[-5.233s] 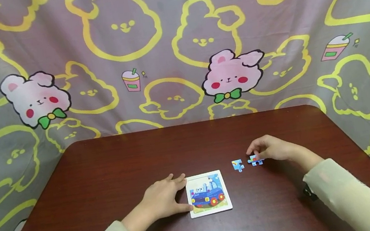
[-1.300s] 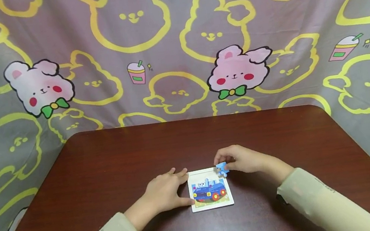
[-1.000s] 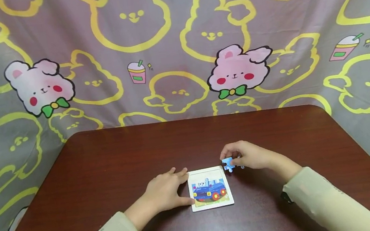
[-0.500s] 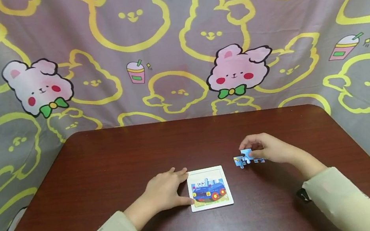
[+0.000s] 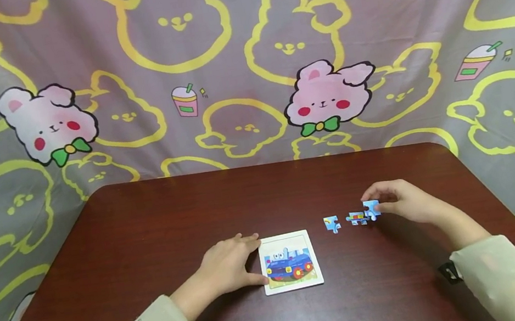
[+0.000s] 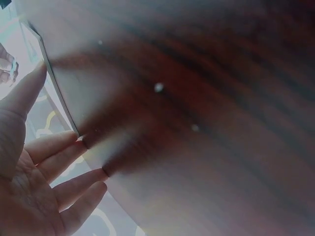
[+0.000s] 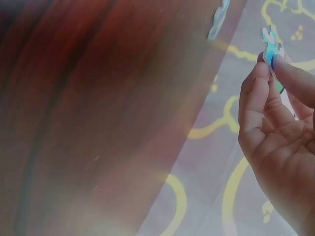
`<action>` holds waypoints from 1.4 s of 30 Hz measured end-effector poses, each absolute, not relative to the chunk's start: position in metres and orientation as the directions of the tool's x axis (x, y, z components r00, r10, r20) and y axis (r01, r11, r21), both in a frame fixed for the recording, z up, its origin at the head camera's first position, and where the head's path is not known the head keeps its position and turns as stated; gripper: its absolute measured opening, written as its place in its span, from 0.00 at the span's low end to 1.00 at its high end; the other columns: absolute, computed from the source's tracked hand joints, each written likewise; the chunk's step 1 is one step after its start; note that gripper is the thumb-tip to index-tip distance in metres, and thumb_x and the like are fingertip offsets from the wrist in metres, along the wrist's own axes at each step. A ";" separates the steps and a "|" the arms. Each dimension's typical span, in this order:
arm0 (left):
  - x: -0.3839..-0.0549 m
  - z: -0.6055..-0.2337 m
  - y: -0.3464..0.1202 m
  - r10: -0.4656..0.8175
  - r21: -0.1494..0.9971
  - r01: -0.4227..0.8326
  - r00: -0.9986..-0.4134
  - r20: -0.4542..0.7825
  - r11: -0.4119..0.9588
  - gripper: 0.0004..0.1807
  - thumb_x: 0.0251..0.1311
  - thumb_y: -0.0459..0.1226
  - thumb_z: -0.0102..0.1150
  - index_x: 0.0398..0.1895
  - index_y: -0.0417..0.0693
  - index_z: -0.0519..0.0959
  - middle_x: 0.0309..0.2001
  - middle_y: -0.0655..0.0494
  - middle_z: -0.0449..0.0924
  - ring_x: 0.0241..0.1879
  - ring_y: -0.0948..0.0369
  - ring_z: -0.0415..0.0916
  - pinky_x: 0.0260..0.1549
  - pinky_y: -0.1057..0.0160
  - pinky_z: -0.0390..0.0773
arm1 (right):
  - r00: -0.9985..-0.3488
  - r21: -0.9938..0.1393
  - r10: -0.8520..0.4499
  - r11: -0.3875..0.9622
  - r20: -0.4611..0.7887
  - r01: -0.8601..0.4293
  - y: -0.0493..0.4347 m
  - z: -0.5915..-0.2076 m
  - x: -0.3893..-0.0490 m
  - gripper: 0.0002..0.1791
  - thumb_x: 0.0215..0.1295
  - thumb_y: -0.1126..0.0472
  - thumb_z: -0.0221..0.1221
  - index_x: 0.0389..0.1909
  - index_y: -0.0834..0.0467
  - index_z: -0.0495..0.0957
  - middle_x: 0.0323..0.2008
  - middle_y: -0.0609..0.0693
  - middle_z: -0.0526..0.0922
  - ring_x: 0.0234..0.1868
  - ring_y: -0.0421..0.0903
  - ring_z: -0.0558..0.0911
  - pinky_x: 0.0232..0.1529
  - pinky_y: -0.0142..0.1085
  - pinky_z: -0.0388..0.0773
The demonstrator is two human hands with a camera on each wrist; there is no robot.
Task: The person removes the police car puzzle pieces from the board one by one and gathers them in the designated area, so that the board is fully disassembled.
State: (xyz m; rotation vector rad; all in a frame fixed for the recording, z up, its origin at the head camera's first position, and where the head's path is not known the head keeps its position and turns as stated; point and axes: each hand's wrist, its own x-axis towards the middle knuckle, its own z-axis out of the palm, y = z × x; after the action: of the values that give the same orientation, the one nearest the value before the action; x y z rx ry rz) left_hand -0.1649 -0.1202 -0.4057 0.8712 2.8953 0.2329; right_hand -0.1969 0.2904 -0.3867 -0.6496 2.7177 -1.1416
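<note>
In the head view my left hand [image 5: 218,266] rests against the left side of a white-framed jigsaw tray [image 5: 294,288], thumb and fingers extended along its edge. A blue truck picture fills its lower part; a pale strip of bare backing shows along the top. My right hand [image 5: 406,202] pinches a light-blue puzzle piece [image 5: 371,209] between thumb and fingers, at the right end of the loose pieces. The right wrist view shows this piece [image 7: 269,48] edge-on at the fingertips. Straight fingers of the left hand [image 6: 44,182] meet the tray's edge in the left wrist view.
Two loose puzzle pieces lie right of the tray: a blue one with a yellow-red mark [image 5: 331,224] and a blue one with red and yellow [image 5: 356,218]. The dark brown table [image 5: 171,218] runs back to a patterned curtain [image 5: 225,76].
The light-blue piece has left the tray's upper right corner, where pale backing now shows. My right hand has carried it rightward past the loose pieces. The left hand stays at the tray.
</note>
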 end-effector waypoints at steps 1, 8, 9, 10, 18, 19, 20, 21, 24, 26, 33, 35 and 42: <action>-0.165 -0.406 -0.120 0.555 0.176 0.538 -0.830 -0.059 0.824 0.46 0.43 0.66 0.71 0.64 0.51 0.78 0.66 0.54 0.76 0.64 0.44 0.75 0.57 0.44 0.77 | -0.902 -0.702 -0.429 0.626 0.055 -0.340 0.292 -0.387 -0.197 0.12 0.62 0.72 0.63 0.46 0.63 0.81 0.34 0.49 0.82 0.33 0.36 0.75 0.31 0.31 0.74; -0.165 -0.406 -0.121 0.554 0.190 0.536 -0.831 -0.053 0.822 0.46 0.43 0.64 0.72 0.63 0.49 0.78 0.65 0.53 0.77 0.64 0.43 0.75 0.56 0.43 0.77 | -0.907 -0.695 -0.417 0.638 0.051 -0.333 0.307 -0.393 -0.197 0.10 0.63 0.70 0.63 0.46 0.63 0.81 0.32 0.51 0.82 0.33 0.35 0.75 0.32 0.30 0.73; -0.165 -0.406 -0.121 0.555 0.190 0.537 -0.830 -0.053 0.822 0.46 0.43 0.64 0.72 0.63 0.49 0.78 0.65 0.53 0.77 0.64 0.43 0.75 0.56 0.43 0.77 | -0.908 -0.694 -0.416 0.642 0.043 -0.327 0.308 -0.394 -0.197 0.10 0.64 0.70 0.62 0.46 0.63 0.81 0.32 0.50 0.82 0.33 0.34 0.75 0.33 0.30 0.74; -0.165 -0.407 -0.121 0.556 0.191 0.539 -0.829 -0.051 0.821 0.46 0.42 0.64 0.73 0.63 0.49 0.78 0.65 0.53 0.77 0.63 0.43 0.75 0.56 0.43 0.77 | -0.910 -0.694 -0.413 0.645 0.034 -0.319 0.310 -0.395 -0.197 0.10 0.64 0.70 0.62 0.46 0.63 0.81 0.32 0.50 0.82 0.33 0.34 0.75 0.33 0.30 0.74; -0.164 -0.407 -0.121 0.550 0.189 0.532 -0.833 -0.062 0.826 0.46 0.44 0.65 0.71 0.65 0.51 0.77 0.67 0.55 0.75 0.65 0.44 0.73 0.55 0.42 0.77 | -0.913 -0.682 -0.406 0.681 -0.049 -0.266 0.320 -0.402 -0.202 0.11 0.63 0.69 0.63 0.46 0.64 0.81 0.32 0.51 0.83 0.33 0.33 0.75 0.35 0.29 0.72; -0.164 -0.407 -0.121 0.551 0.187 0.532 -0.832 -0.063 0.826 0.46 0.44 0.65 0.71 0.65 0.52 0.77 0.67 0.55 0.75 0.66 0.45 0.73 0.55 0.42 0.78 | -0.914 -0.685 -0.402 0.683 -0.062 -0.254 0.320 -0.403 -0.202 0.11 0.63 0.70 0.63 0.46 0.65 0.81 0.32 0.51 0.82 0.33 0.33 0.75 0.34 0.29 0.72; -0.164 -0.407 -0.122 0.551 0.186 0.532 -0.832 -0.064 0.826 0.46 0.44 0.66 0.71 0.65 0.52 0.77 0.67 0.55 0.75 0.66 0.45 0.73 0.55 0.43 0.78 | -0.914 -0.684 -0.399 0.686 -0.072 -0.246 0.321 -0.403 -0.202 0.11 0.62 0.71 0.63 0.46 0.65 0.81 0.32 0.50 0.82 0.32 0.33 0.75 0.34 0.29 0.72; -0.164 -0.407 -0.122 0.552 0.185 0.534 -0.831 -0.065 0.825 0.46 0.44 0.66 0.70 0.65 0.53 0.77 0.67 0.55 0.75 0.66 0.45 0.73 0.55 0.43 0.78 | -0.914 -0.688 -0.397 0.686 -0.080 -0.237 0.321 -0.404 -0.203 0.11 0.62 0.71 0.62 0.46 0.65 0.81 0.31 0.51 0.82 0.32 0.33 0.75 0.33 0.29 0.72; -0.164 -0.406 -0.122 0.555 0.184 0.537 -0.829 -0.067 0.823 0.46 0.44 0.66 0.70 0.65 0.53 0.77 0.67 0.56 0.74 0.66 0.45 0.73 0.54 0.43 0.78 | -0.910 -0.702 -0.405 0.674 -0.091 -0.230 0.322 -0.405 -0.204 0.12 0.61 0.73 0.62 0.46 0.66 0.81 0.30 0.50 0.82 0.30 0.33 0.75 0.32 0.29 0.72; -0.164 -0.406 -0.122 0.557 0.184 0.538 -0.828 -0.068 0.823 0.46 0.44 0.66 0.70 0.65 0.53 0.77 0.68 0.55 0.74 0.66 0.45 0.72 0.54 0.43 0.78 | -0.904 -0.710 -0.419 0.662 -0.084 -0.241 0.322 -0.406 -0.205 0.12 0.60 0.74 0.62 0.46 0.67 0.80 0.30 0.50 0.82 0.30 0.33 0.75 0.32 0.29 0.72; -0.165 -0.404 -0.121 0.543 0.182 0.523 -0.836 -0.080 0.833 0.46 0.45 0.66 0.70 0.65 0.52 0.76 0.68 0.55 0.74 0.67 0.45 0.72 0.54 0.42 0.78 | -0.910 -0.672 -0.412 0.685 -0.037 -0.283 0.326 -0.406 -0.208 0.11 0.61 0.72 0.63 0.45 0.66 0.81 0.31 0.49 0.80 0.30 0.33 0.74 0.30 0.29 0.70; -0.165 -0.404 -0.120 0.543 0.189 0.522 -0.836 -0.079 0.832 0.46 0.45 0.65 0.71 0.65 0.51 0.77 0.68 0.55 0.74 0.67 0.45 0.72 0.54 0.42 0.78 | -0.918 -0.660 -0.392 0.704 -0.055 -0.262 0.327 -0.405 -0.208 0.11 0.62 0.71 0.63 0.45 0.65 0.81 0.31 0.49 0.80 0.30 0.34 0.73 0.30 0.30 0.70; -0.165 -0.405 -0.121 0.549 0.186 0.529 -0.832 -0.078 0.828 0.46 0.44 0.65 0.71 0.65 0.52 0.77 0.68 0.55 0.74 0.67 0.45 0.72 0.53 0.42 0.79 | -0.921 -0.633 -0.388 0.723 -0.040 -0.277 0.324 -0.402 -0.204 0.09 0.64 0.68 0.63 0.45 0.64 0.81 0.31 0.48 0.80 0.30 0.33 0.73 0.31 0.30 0.70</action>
State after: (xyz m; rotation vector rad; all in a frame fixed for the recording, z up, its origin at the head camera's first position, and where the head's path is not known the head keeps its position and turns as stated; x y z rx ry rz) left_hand -0.1645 -0.1210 -0.4054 0.8532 2.8800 0.2374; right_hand -0.2041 0.3245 -0.4024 -0.5365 2.7554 -0.9721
